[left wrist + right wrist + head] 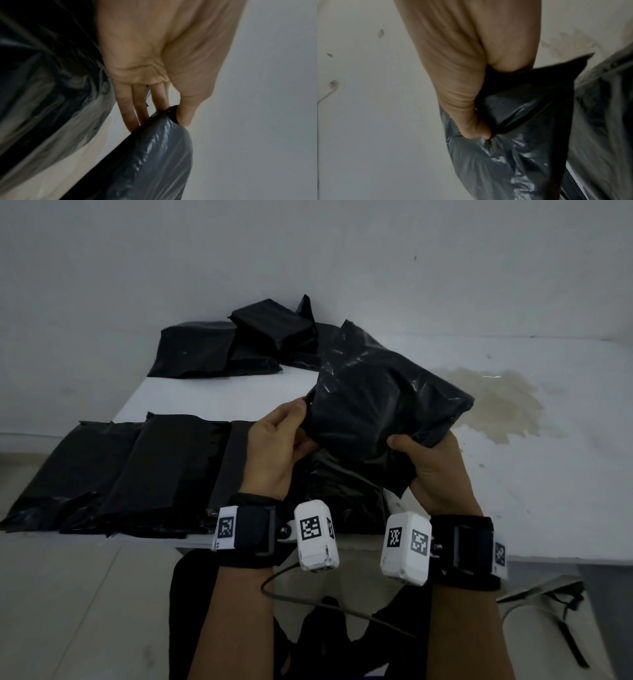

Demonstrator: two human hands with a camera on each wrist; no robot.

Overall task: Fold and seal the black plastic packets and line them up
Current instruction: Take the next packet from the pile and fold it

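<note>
I hold a crinkled black plastic packet [380,398] up above the table with both hands. My left hand [277,440] pinches its left edge between thumb and fingers; in the left wrist view the thumb and fingers [137,108] clamp the packet's corner [149,155]. My right hand [431,463] grips its lower right part, thumb pressed on top of the packet [513,135]. Several folded black packets [144,474] lie side by side in a row at the table's near left. Another packet [346,498] lies under my hands.
A loose pile of black packets [239,347] sits at the back of the white table [212,395]. A yellowish stain [500,402] marks the surface at the right. A grey wall rises behind. A dark cable [308,601] hangs below my wrists.
</note>
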